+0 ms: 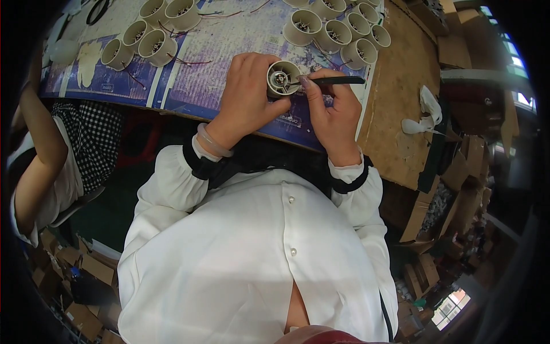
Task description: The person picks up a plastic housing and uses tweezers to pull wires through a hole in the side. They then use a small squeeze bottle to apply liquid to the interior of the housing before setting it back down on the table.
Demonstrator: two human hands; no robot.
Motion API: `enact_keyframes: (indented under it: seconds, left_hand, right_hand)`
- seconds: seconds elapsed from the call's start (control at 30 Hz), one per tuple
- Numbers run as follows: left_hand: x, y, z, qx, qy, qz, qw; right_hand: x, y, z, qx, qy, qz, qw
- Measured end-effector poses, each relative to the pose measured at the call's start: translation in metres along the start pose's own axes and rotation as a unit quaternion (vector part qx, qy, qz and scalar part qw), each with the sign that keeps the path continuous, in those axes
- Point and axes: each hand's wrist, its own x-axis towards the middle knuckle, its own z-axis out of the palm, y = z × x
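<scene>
My left hand is wrapped round the side of a small white round housing near the table's front edge. The housing's open top faces up, and a metal motor-like part sits at its centre with thin ribs around it. My right hand pinches a slim black tweezers-like tool. Its thin end reaches over the housing's right rim; the exact contact of the tip is too small to tell. Some fingers of my left hand are hidden behind the housing.
Several similar white housings with red and dark wires stand at the back left, and another group at the back right. A brown board with white scrap lies to the right. A co-worker's arm is at left.
</scene>
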Motion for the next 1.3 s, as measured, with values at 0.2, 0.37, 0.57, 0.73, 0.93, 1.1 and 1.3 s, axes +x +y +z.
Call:
enact_keyframes:
  seconds: [0.2,0.37,0.57,0.73,0.93,1.1,1.3]
  left_hand:
    - [0.001,0.002,-0.001,-0.004,0.002,0.004,1.0]
    - [0.002,0.001,-0.002,0.0,-0.006,0.002,1.0]
    - [0.001,0.0,0.0,0.001,-0.004,0.004,1.0]
    - [-0.003,0.002,-0.001,0.007,0.006,0.012,1.0]
    - [-0.004,0.003,-0.001,0.007,-0.002,0.006,1.0]
    - [0.001,-0.004,0.003,0.008,-0.009,0.002,1.0]
    - [0.005,0.001,-0.002,0.017,-0.01,0.005,1.0]
  right_hand:
    - [0.001,0.001,-0.004,-0.033,-0.036,-0.007,0.999]
    - [0.002,-0.002,-0.004,-0.052,-0.049,-0.009,0.997]
    - [0.003,0.001,-0.002,-0.066,-0.052,-0.035,0.996]
    - [0.002,-0.002,-0.001,-0.083,-0.057,-0.091,0.991]
    - [-0.003,0.0,-0.003,-0.044,-0.046,-0.026,0.998]
    - [0.004,0.003,-0.001,-0.055,-0.049,-0.039,0.996]
    - [0.004,-0.005,-0.008,-0.135,-0.046,-0.055,0.988]
